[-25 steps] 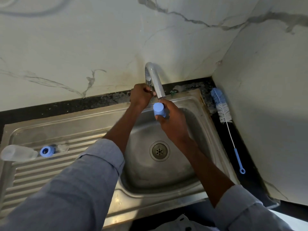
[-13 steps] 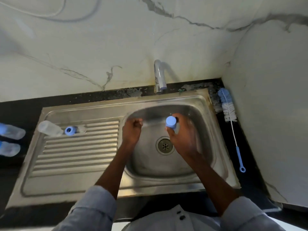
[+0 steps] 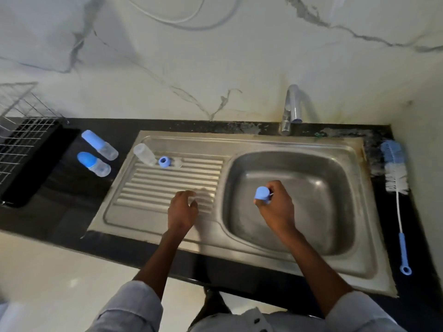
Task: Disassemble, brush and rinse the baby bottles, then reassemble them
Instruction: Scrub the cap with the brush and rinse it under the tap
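My right hand (image 3: 278,207) grips a blue bottle cap (image 3: 262,194) over the steel sink basin (image 3: 311,183). My left hand (image 3: 183,209) hovers above the ribbed drainboard (image 3: 153,192), fingers loosely curled and holding nothing. At the drainboard's far edge lie a clear bottle body (image 3: 144,154), a blue collar ring (image 3: 164,161) and a clear teat (image 3: 177,162). Two assembled bottles with blue caps (image 3: 99,144) (image 3: 94,164) lie on the dark counter to the left.
A blue-and-white bottle brush (image 3: 395,173) lies on the counter right of the sink. The tap (image 3: 291,109) stands behind the basin. A wire dish rack (image 3: 21,130) sits at the far left. Marble walls close the back and right.
Both hands came away from the tap toward me. The left hand moved left over the drainboard; the right still holds the blue cap. The view pulled back and shows more counter.
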A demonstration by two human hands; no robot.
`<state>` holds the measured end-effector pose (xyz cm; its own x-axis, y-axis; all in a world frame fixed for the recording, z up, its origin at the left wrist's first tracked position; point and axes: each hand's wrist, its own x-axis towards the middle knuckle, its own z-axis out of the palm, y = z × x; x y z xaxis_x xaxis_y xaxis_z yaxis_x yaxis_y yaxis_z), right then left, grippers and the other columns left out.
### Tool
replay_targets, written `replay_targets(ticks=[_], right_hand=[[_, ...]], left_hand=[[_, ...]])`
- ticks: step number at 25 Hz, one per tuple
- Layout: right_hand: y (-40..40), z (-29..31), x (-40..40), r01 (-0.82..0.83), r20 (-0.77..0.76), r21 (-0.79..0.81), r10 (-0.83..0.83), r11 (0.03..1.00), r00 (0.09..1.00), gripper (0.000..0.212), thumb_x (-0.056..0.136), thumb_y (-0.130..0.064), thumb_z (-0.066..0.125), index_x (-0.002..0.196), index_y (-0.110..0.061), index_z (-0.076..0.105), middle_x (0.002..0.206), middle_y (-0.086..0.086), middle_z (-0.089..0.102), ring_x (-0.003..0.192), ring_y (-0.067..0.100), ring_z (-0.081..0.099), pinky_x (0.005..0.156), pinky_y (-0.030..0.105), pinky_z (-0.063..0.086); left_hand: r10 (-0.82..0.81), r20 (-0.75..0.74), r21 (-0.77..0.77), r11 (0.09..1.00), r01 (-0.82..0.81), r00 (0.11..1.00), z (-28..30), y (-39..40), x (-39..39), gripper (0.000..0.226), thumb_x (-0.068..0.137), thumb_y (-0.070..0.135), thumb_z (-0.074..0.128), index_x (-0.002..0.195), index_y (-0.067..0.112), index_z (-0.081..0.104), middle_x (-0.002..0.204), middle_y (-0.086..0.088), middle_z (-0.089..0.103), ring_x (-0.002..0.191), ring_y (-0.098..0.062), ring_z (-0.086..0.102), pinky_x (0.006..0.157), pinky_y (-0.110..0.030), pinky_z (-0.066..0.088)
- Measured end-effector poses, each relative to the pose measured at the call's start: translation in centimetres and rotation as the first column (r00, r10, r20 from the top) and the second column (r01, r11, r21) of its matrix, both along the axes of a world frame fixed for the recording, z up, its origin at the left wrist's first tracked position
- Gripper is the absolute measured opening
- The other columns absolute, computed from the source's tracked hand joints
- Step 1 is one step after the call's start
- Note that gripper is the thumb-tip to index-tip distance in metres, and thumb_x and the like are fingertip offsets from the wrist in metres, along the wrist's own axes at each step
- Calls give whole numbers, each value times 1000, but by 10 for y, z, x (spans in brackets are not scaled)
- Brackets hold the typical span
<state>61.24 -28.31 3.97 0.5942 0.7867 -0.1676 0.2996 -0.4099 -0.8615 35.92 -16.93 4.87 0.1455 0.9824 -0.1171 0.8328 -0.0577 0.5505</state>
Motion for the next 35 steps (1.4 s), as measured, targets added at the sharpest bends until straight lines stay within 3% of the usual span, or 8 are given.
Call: replay_targets(ticks=[4, 8, 13, 16, 21, 30, 33, 35], right_hand=[[44, 5, -55, -116, 88, 119, 106, 986, 990, 40, 74, -14, 80, 103, -32, 59, 102, -14, 64, 92, 9, 61, 78, 32, 48], [118, 10, -117, -128, 44, 102, 124, 986, 991, 40, 80, -17, 79, 114, -30, 61, 107, -11, 69, 97, 12, 65, 81, 30, 49], [201, 7, -164, -33, 48, 42, 31, 999, 998, 37, 83, -17, 76, 117, -25, 64, 111, -5, 72, 100, 15, 66, 82, 28, 49], [226, -3, -179, -5, 40, 7, 4, 1000, 999, 33, 85, -11, 74, 114, -20, 63, 104, -7, 67, 98, 18, 66, 72, 22, 43], [241, -17, -191, 30, 123, -39, -25, 999, 992, 28, 89, -13, 72, 115, -20, 62, 106, -6, 67, 93, 16, 60, 74, 25, 39], [245, -23, -188, -37, 175, -103, 55, 994, 983, 46, 88, -6, 72, 130, -12, 54, 127, 7, 64, 115, 28, 62, 95, 40, 51], [235, -19, -189, -48, 41, -100, 52, 994, 998, 75, 86, -5, 76, 151, -15, 41, 148, 6, 51, 133, 23, 51, 103, 24, 39], [222, -15, -197, 12, 70, -38, -9, 999, 997, 74, 88, -5, 75, 152, -16, 41, 152, 4, 48, 136, 20, 47, 100, 15, 29]], left_hand=[[-73, -126, 28, 997, 77, 989, -8, 48, -58, 37, 92, 15, 67, 128, 8, 63, 132, -12, 60, 121, -34, 57, 97, -46, 48], [-94, -248, -85, 994, 75, 964, -20, 113, -115, 66, 89, 44, 71, 140, 8, 49, 144, -12, 48, 131, -34, 50, 105, -49, 45], [-111, -212, -79, 992, 96, 971, -39, 152, -149, 107, 76, 70, 74, 149, 1, 36, 156, -21, 35, 146, -36, 34, 119, -49, 33], [-144, -218, -23, 990, 142, 965, -44, 153, -150, 103, 78, 72, 71, 148, 4, 39, 161, -23, 30, 153, -37, 22, 125, -45, 25], [-159, -250, -12, 987, 161, 955, -41, 156, -150, 97, 78, 73, 70, 146, 9, 42, 162, -25, 29, 153, -38, 24, 121, -47, 33], [-168, -263, -22, 986, 168, 950, -38, 156, -149, 101, 81, 75, 66, 152, 11, 35, 166, -24, 22, 155, -38, 19, 120, -48, 33], [-183, -270, -50, 983, 176, 945, -33, 153, -150, 98, 81, 74, 67, 150, 11, 37, 165, -24, 24, 154, -38, 20, 119, -48, 34], [-203, -273, -79, 979, 188, 940, -28, 151, -152, 90, 84, 68, 68, 148, 12, 39, 162, -23, 28, 152, -38, 25, 118, -47, 38]])
